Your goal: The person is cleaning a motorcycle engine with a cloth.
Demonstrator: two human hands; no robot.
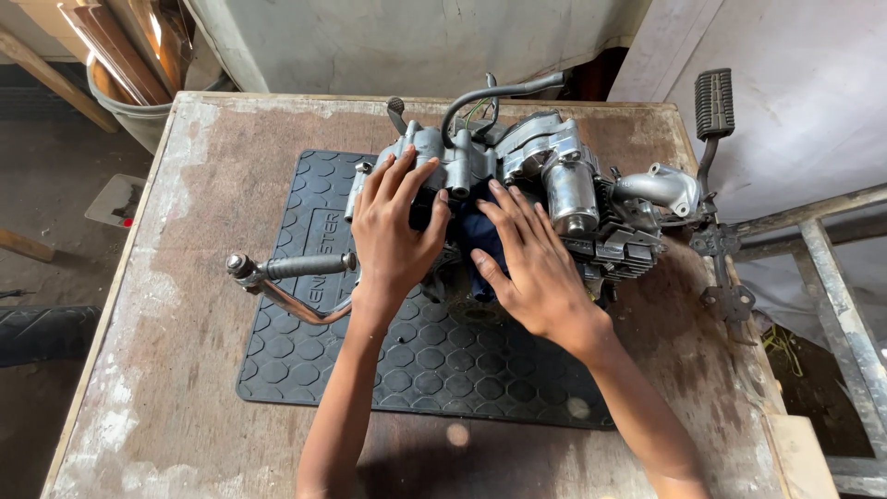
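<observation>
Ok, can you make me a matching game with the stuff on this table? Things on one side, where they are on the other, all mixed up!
Things:
1. left hand
2. right hand
3. black rubber mat
4. ribbed black pedal

Places:
A. flat on the wooden table, under the engine
B. sticking up at the far right edge of the table
C. spread over the engine's grey casing, on the side with the chrome lever
D. pressing on a dark blue cloth at the engine's middle

Pairs: 1-C, 2-D, 3-A, 4-B
</observation>
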